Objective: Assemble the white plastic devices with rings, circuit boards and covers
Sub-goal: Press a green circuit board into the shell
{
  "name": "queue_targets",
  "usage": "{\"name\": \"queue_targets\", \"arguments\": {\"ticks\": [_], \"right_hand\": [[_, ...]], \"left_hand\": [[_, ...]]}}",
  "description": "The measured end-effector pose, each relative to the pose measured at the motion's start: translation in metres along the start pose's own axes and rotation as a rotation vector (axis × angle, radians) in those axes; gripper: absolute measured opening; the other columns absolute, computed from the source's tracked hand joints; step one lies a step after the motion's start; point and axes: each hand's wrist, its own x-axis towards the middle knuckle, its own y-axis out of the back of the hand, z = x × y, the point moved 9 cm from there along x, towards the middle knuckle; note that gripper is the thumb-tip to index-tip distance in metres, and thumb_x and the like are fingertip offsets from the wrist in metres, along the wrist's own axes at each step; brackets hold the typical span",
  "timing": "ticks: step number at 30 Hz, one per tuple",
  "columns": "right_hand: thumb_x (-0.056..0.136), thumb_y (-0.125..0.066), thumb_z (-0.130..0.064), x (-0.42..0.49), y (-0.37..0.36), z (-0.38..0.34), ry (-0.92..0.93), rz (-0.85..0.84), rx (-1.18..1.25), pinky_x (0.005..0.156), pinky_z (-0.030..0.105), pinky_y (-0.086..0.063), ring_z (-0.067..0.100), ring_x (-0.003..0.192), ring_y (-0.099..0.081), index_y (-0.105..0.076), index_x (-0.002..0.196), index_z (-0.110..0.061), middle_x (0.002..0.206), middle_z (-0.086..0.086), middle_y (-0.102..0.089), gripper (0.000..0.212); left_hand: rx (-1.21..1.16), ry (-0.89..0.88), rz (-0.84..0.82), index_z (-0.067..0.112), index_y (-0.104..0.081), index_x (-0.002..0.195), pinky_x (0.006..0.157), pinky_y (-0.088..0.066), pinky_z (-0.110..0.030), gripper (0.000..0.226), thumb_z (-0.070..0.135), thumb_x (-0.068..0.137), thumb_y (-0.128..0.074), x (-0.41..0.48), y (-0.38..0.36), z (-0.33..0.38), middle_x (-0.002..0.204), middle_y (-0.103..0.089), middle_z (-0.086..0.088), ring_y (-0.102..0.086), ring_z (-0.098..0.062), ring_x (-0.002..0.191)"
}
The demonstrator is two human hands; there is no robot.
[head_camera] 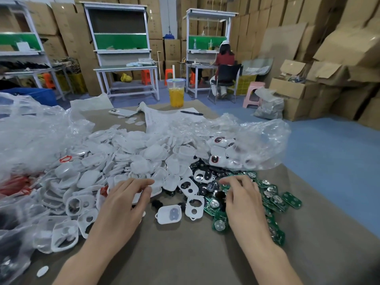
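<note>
1. A clear plastic bag (30,130) is spread over the left of the brown table (185,254), with red rings (16,186) lying beneath it.
2. A heap of white plastic covers (133,153) is piled across the table's middle.
3. The left hand (125,202) is placed at the heap's near edge, with a white cover (157,191) pinched between thumb and fingers.
4. A single white housing (168,217) is laid flat between the hands and is touched by neither.
5. The right hand (242,202) is set with bent fingers on the green circuit boards (287,200); whether one is gripped cannot be told.
6. Assembled devices (216,159) are seen inside a second clear bag (267,140) behind the boards.
</note>
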Motion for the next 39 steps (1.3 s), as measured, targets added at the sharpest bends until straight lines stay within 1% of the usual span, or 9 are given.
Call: {"name": "queue_targets", "arguments": {"ticks": [4,7,10,12,17,21,29,33,39], "right_hand": [[0.098,-0.05,-0.003,0.002,0.012,-0.007,0.039,0.101,0.074,0.102,0.036,-0.039,0.017,0.115,-0.044,-0.065,0.123,-0.027,0.123,-0.005,-0.056,0.038],[0.097,-0.05,-0.002,0.008,0.025,-0.013,0.08,0.214,0.089,0.108,0.044,-0.039,0.019,0.116,-0.047,-0.066,0.121,-0.028,0.12,-0.005,-0.058,0.039],[0.1,-0.05,-0.011,0.016,0.028,-0.023,0.116,0.238,0.308,0.086,0.028,-0.046,0.01,0.099,-0.054,-0.065,0.113,-0.041,0.112,-0.018,-0.052,0.036],[0.101,-0.054,-0.017,0.023,0.02,-0.034,0.102,0.151,0.619,0.073,0.014,-0.044,0.006,0.088,-0.059,-0.065,0.108,-0.047,0.11,-0.021,-0.056,0.033],[0.098,-0.062,-0.013,0.039,-0.03,-0.096,0.056,-0.3,1.285,0.101,0.033,-0.052,0.012,0.098,-0.064,-0.075,0.101,-0.04,0.101,-0.012,-0.068,0.03],[0.085,-0.07,-0.018,0.035,-0.052,-0.118,0.011,-0.523,1.587,0.094,0.025,-0.053,0.015,0.092,-0.057,-0.077,0.106,-0.026,0.088,0.002,-0.05,0.023],[0.081,-0.08,-0.027,0.013,-0.072,-0.129,0.029,-0.639,1.492,0.089,0.048,-0.051,0.024,0.093,-0.058,-0.073,0.11,-0.029,0.089,-0.002,-0.055,0.03],[0.083,-0.075,-0.024,0.017,-0.075,-0.124,0.028,-0.645,1.483,0.094,0.034,-0.053,0.018,0.095,-0.066,-0.074,0.11,-0.028,0.094,-0.003,-0.064,0.027],[0.084,-0.072,-0.013,0.021,-0.081,-0.113,-0.023,-0.676,1.421,0.087,0.026,-0.056,0.018,0.095,-0.072,-0.077,0.107,-0.025,0.1,-0.001,-0.074,0.027]], "left_hand": [[-0.06,-0.021,0.027,0.037,-0.066,0.114,0.096,-0.036,-0.02,0.026,0.041,0.099,-0.045,0.001,0.001,0.002,0.106,-0.06,0.034,-0.049,0.008,0.114],[-0.052,-0.023,0.049,0.036,-0.067,0.113,0.098,-0.03,-0.009,0.02,0.032,0.101,-0.051,0.0,0.003,0.003,0.107,-0.06,0.033,-0.047,0.01,0.114],[-0.054,-0.031,0.053,0.041,-0.063,0.112,0.098,-0.03,-0.009,0.023,0.04,0.099,-0.045,0.0,0.005,0.006,0.108,-0.061,0.031,-0.048,0.008,0.115],[-0.088,-0.032,0.068,0.046,-0.061,0.112,0.097,-0.034,-0.013,0.024,0.047,0.098,-0.042,0.0,0.008,0.01,0.109,-0.061,0.032,-0.052,0.002,0.116],[-0.169,-0.076,0.088,0.049,-0.058,0.113,0.084,-0.044,-0.017,0.016,0.053,0.098,-0.053,-0.005,0.012,0.026,0.105,-0.062,0.026,-0.057,0.0,0.109],[-0.174,-0.131,0.07,0.045,-0.058,0.116,0.088,-0.039,-0.007,0.03,0.058,0.089,-0.059,-0.007,0.009,0.037,0.102,-0.06,0.025,-0.059,0.002,0.103],[-0.231,-0.062,0.158,0.051,-0.052,0.094,0.077,-0.038,-0.001,0.014,0.043,0.089,-0.061,-0.003,0.007,0.037,0.092,-0.062,0.03,-0.06,0.009,0.09],[-0.52,0.185,0.184,0.041,-0.066,0.086,0.071,-0.044,-0.005,0.001,0.041,0.087,-0.066,0.001,0.006,0.014,0.083,-0.071,0.018,-0.066,0.0,0.081],[-0.813,0.353,0.072,0.036,-0.077,0.088,0.07,-0.051,-0.011,0.015,0.026,0.093,-0.067,0.003,0.002,0.006,0.079,-0.075,0.008,-0.069,-0.003,0.075]]}}
